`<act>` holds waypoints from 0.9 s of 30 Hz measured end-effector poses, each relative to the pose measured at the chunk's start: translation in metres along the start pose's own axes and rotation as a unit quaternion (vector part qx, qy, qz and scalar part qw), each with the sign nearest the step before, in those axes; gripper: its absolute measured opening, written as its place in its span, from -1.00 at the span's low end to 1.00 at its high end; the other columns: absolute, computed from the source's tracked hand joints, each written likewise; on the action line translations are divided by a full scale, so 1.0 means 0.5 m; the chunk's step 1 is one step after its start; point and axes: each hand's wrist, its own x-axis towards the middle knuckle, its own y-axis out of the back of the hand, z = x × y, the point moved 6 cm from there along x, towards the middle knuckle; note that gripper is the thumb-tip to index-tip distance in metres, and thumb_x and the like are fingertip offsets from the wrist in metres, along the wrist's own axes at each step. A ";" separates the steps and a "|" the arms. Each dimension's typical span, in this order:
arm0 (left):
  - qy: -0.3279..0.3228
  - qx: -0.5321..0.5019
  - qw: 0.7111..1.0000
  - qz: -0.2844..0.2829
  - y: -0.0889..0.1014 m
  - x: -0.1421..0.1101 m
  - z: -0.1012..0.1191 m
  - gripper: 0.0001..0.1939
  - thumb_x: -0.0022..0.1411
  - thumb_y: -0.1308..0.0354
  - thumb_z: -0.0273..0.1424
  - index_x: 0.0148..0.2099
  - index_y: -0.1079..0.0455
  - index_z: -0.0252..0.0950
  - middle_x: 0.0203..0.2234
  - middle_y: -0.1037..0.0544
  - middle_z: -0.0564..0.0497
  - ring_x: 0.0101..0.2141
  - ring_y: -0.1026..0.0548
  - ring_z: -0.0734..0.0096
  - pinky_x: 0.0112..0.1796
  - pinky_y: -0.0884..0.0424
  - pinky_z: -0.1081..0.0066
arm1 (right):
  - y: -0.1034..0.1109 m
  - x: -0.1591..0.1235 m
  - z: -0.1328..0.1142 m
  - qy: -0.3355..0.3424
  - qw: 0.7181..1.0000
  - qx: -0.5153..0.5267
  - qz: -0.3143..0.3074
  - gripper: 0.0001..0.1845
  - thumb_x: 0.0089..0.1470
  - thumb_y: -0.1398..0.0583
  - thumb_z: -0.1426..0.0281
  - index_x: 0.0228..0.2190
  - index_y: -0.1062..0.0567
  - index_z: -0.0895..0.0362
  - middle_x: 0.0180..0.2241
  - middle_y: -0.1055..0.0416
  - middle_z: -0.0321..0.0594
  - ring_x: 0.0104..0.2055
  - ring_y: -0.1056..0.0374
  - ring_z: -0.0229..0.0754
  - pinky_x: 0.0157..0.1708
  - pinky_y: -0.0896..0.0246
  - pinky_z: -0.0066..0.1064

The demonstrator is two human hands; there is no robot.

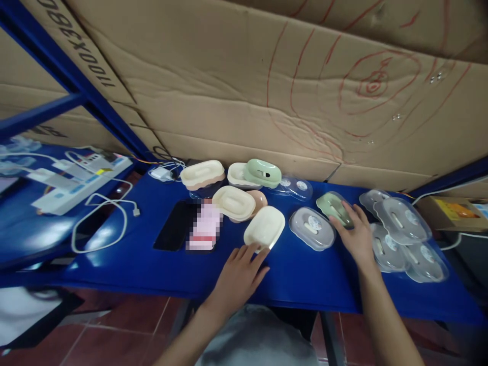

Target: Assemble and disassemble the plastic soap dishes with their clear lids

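My left hand [239,274] lies on the blue table [305,279] with its fingers stretched out, the fingertips touching the near edge of a cream oval dish [265,226]. My right hand [354,235] reaches further out, fingers spread, resting against a pale green dish under a clear lid [333,206]. Between the two hands sits a clear oval lid [311,228]. Neither hand grips anything.
More cream, pink and green dishes [232,202] cluster at the back centre, and several clear lids [404,236] pile at the right. A black phone [176,225] and a pink item lie left of centre. White cables and power strips [76,183] cover the left. Cardboard forms the back wall.
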 end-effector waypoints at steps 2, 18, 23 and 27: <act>0.007 -0.013 1.000 0.019 0.008 -0.035 -0.012 -0.64 0.53 -0.17 -0.30 0.30 -0.38 -0.16 0.11 -0.58 -0.14 0.03 -0.59 0.01 -0.03 -0.52 0.07 | -0.011 0.006 0.007 -0.002 1.000 0.009 -0.007 -0.20 0.24 -0.20 -0.21 0.24 -0.53 0.06 0.33 -0.36 0.09 0.41 -0.27 0.22 0.38 -0.20 0.18; 0.012 -0.082 0.996 0.044 0.037 -0.121 -0.046 -0.85 0.45 -0.19 -0.46 0.03 -0.45 -0.18 0.02 -0.57 -0.10 -0.02 -0.56 0.10 -0.01 -0.54 0.09 | -0.156 -0.111 -0.425 0.394 0.886 0.022 -0.244 -0.48 0.42 -0.13 0.49 0.34 -0.40 0.06 0.29 -0.48 -0.07 0.36 -0.34 0.05 0.34 -0.27 0.10; 0.021 -0.075 0.995 0.060 0.030 -0.124 -0.052 -0.79 0.49 -0.16 -0.45 0.11 -0.46 -0.17 0.13 -0.53 -0.16 0.03 -0.58 0.07 0.02 -0.57 0.02 | -0.152 -0.080 -0.439 0.368 0.897 0.043 -0.240 -0.73 0.43 -0.21 0.35 0.07 -0.62 0.06 0.03 -0.65 -0.09 0.11 -0.52 0.00 0.14 -0.40 -0.06; 0.036 -0.065 0.990 0.119 0.035 -0.125 -0.058 -0.57 0.47 -0.23 -0.44 0.32 -0.37 -0.14 0.34 -0.31 -0.27 0.28 -0.42 -0.10 0.13 -0.56 -0.04 | -0.066 -0.113 -0.418 0.341 0.904 0.133 -0.218 -0.74 0.44 -0.21 0.36 0.09 -0.58 0.07 0.01 -0.65 -0.14 0.06 -0.53 -0.07 0.05 -0.45 -0.16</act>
